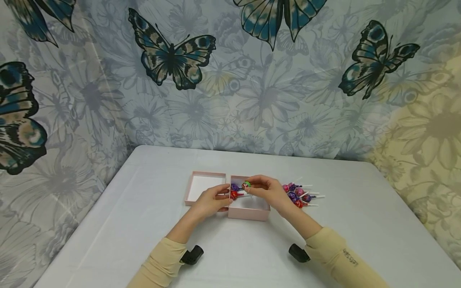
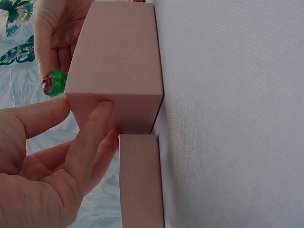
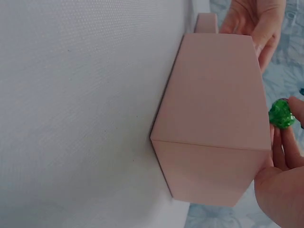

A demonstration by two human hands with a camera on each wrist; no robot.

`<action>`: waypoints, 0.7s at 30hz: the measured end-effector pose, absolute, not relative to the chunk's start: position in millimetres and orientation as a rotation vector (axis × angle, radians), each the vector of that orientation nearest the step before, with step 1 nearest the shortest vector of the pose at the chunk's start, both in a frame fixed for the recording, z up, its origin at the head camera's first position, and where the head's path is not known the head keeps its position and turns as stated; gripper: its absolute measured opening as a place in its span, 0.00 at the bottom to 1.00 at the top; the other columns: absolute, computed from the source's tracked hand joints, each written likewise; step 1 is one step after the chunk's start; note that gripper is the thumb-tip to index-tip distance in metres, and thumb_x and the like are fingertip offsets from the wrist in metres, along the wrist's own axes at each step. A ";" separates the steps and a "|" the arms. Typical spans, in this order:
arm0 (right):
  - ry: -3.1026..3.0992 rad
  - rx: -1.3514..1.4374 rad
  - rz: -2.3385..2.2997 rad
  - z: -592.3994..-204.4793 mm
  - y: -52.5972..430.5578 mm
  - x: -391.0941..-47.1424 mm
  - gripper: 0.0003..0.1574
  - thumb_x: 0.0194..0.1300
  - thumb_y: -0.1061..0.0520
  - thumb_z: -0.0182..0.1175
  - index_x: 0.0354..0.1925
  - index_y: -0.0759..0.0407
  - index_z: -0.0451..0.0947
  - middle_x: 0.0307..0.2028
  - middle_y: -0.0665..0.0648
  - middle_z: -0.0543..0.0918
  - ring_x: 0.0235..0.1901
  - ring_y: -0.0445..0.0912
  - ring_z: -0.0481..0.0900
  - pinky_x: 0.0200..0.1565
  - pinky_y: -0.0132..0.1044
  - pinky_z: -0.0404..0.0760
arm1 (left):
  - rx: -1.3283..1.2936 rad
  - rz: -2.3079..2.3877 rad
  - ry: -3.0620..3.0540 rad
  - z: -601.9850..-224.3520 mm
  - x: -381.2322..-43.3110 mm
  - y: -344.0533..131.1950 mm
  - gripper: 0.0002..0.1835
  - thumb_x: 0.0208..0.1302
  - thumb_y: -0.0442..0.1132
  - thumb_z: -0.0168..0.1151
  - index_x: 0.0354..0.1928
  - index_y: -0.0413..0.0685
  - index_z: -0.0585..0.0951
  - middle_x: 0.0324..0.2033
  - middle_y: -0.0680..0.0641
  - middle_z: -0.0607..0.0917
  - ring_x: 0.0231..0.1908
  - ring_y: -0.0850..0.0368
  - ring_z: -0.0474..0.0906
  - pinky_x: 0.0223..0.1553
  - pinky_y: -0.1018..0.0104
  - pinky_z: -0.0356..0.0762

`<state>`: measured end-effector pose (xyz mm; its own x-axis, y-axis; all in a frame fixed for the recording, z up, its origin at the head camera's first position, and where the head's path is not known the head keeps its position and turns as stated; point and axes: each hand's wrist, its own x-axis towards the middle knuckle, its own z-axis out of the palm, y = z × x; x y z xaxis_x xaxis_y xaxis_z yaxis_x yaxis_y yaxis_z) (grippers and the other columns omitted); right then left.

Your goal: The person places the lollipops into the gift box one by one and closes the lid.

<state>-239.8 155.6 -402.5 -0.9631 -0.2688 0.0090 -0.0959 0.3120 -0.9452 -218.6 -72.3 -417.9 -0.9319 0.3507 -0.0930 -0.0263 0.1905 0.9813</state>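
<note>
A pink box (image 1: 248, 215) without its lid stands mid-table. My right hand (image 1: 268, 193) is over its back right part and pinches a lollipop (image 1: 246, 185) with a green and red wrapper, held above the opening. In the right wrist view the green lollipop (image 3: 282, 114) shows between thumb and fingers; its stick is hidden. A purple lollipop (image 1: 235, 187) and a red lollipop (image 1: 234, 195) lie inside at the left end. My left hand (image 1: 212, 201) touches the box's left side from outside, its fingertips (image 2: 105, 108) pressed against the wall.
The shallow pink lid (image 1: 188, 196) lies to the left of the box, inner side up. Several wrapped lollipops (image 1: 299, 193) form a pile to the right, sticks pointing right. A white cloth covers the table (image 1: 119, 224); butterfly-print fabric (image 1: 216, 120) hangs behind.
</note>
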 end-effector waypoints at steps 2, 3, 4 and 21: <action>2.453 -0.370 -1.673 -403.0 153.9 -240.8 0.23 0.60 0.47 0.70 0.52 0.55 0.82 0.48 0.53 0.84 0.47 0.47 0.80 0.48 0.39 0.81 | 0.312 1.805 2.170 -417.6 -218.4 -72.7 0.31 0.67 0.30 0.60 0.70 0.35 0.63 0.65 0.32 0.69 0.60 0.40 0.72 0.46 0.57 0.84; 2.467 -0.385 -1.648 -403.2 153.1 -241.0 0.23 0.60 0.47 0.70 0.51 0.54 0.82 0.48 0.52 0.84 0.48 0.47 0.79 0.47 0.39 0.82 | 0.316 1.806 2.170 -417.5 -218.2 -72.9 0.31 0.67 0.30 0.60 0.70 0.35 0.63 0.65 0.32 0.69 0.60 0.40 0.72 0.46 0.57 0.84; 2.481 -0.402 -1.626 -403.3 152.2 -241.3 0.22 0.59 0.47 0.70 0.51 0.53 0.82 0.48 0.52 0.83 0.48 0.47 0.79 0.46 0.38 0.82 | 0.318 1.807 2.169 -417.4 -218.1 -73.1 0.31 0.67 0.30 0.60 0.70 0.35 0.63 0.65 0.32 0.69 0.60 0.39 0.72 0.46 0.57 0.84; 2.692 -1.007 -1.141 -406.5 140.1 -249.2 0.13 0.57 0.60 0.72 0.42 0.60 0.84 0.37 0.52 0.85 0.38 0.45 0.83 0.41 0.34 0.85 | 0.334 1.814 2.161 -417.8 -218.3 -73.0 0.31 0.67 0.30 0.60 0.70 0.34 0.63 0.64 0.31 0.69 0.60 0.40 0.72 0.46 0.57 0.84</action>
<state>-249.2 140.1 -406.5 -0.7867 -0.5849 0.1976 -0.5487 0.5156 -0.6581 -218.3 -73.0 -417.8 -0.9281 0.3640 -0.0782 -0.0140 0.1760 0.9843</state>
